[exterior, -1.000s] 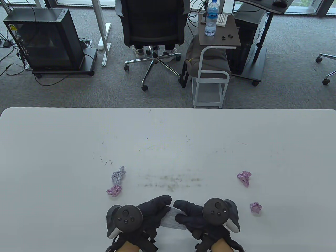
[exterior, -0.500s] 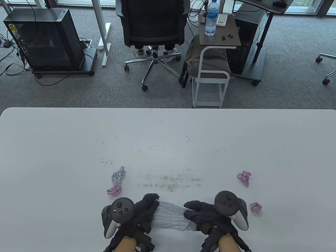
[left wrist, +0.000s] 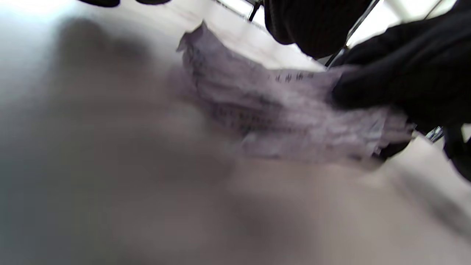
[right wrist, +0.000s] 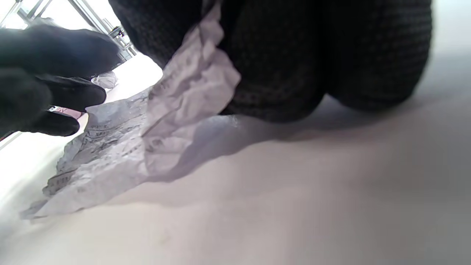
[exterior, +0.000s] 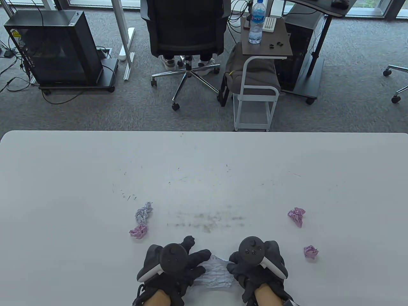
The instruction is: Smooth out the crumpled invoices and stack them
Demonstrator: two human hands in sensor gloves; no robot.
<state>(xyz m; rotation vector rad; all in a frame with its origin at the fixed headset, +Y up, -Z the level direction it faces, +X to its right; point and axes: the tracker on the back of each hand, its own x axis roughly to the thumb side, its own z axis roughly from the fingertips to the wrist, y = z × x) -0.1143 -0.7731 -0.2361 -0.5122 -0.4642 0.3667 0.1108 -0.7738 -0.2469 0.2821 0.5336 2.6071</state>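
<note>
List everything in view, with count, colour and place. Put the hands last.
Table: one, white, scuffed, across the lower half.
Invoice being flattened: one, white with printed lines, still creased, near edge between both hands.
Pale crumpled ball: one, bluish-white, left of centre.
Pink crumpled balls: three; one by the pale ball, two on the right.
Office chair: one, black, beyond the table.
Side cart: one, white frame, brown top.
Water bottle: one, clear, on the cart.
Left hand: black glove, fingers on the invoice's left edge.
Right hand: black glove, grip on its right edge.
</note>
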